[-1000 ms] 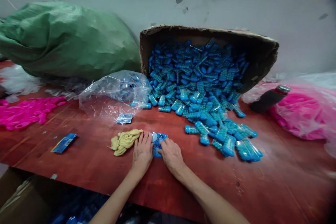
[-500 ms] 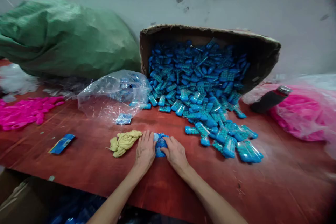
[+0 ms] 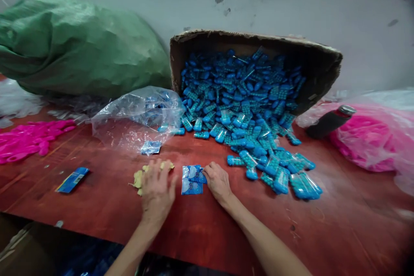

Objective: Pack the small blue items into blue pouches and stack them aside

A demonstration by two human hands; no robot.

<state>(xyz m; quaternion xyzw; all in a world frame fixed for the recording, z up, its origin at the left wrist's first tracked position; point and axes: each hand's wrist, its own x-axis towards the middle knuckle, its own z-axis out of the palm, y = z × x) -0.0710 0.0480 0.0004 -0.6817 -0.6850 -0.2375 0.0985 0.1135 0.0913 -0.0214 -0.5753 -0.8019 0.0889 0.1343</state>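
Blue printed labels lie on the red tabletop between my hands, one overlapping another. My right hand pinches the right edge of the upper label with thumb and fingers. To the left, my left hand is held open over a crumpled yellow cloth, its fingers spread and slightly blurred. The hand hides much of the cloth, and I cannot tell if they touch. Small clear bottles with blue caps and blue-green beads are heaped to the right of my hands.
A cardboard box on its side spills the bottles forward. Behind the left hand lie a clear plastic bag and a green sack. Pink pieces and a blue card lie left; a dark flask leans beside a pink-filled bag.
My left hand has moved left from the labels to over the yellow cloth, uncovering the labels. My right hand has stayed near the labels, its fingers now drawn together at the edge.
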